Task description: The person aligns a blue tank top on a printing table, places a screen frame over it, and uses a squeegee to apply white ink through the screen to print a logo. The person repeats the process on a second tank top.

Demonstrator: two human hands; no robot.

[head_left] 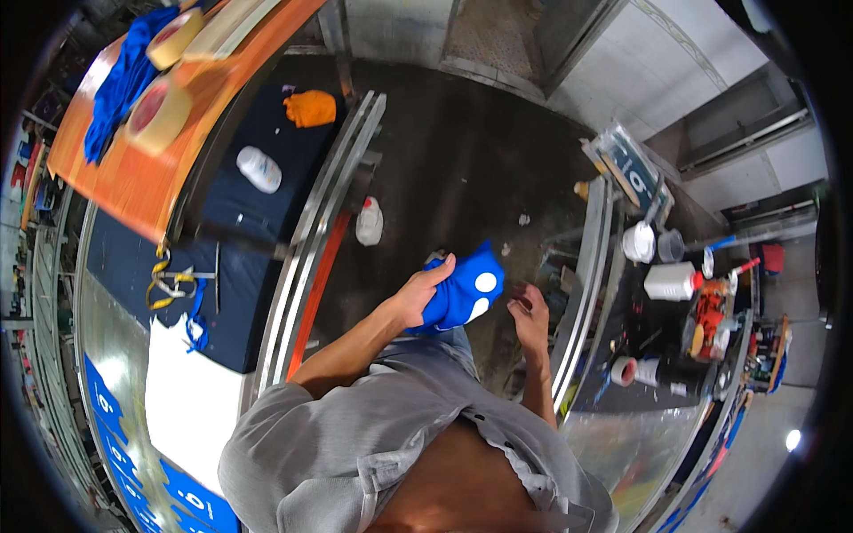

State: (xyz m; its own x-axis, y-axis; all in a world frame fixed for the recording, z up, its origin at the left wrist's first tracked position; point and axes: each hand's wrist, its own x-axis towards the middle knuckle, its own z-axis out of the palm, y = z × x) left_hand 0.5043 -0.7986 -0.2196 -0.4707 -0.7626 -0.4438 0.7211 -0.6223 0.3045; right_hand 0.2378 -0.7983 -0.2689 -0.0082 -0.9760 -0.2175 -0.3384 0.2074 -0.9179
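A bundled blue cloth (455,293) with white printed shapes is gripped in my left hand (418,297), the thumb lying on top and the other fingers hidden behind it. To the right of the cloth, my right hand (530,322) hangs apart from it. Its fingers are loosely bent and spread, and nothing shows in them. Both hands are in front of my body, over the aisle between two long tables.
The left table (258,306) has metal rails along its edge and carries a white bottle (259,170) and an orange cloth (310,108). Tape rolls (160,114) lie on a raised orange board (164,191). A white jug (370,222) stands between the tables. A white canister (671,282) is on the right table.
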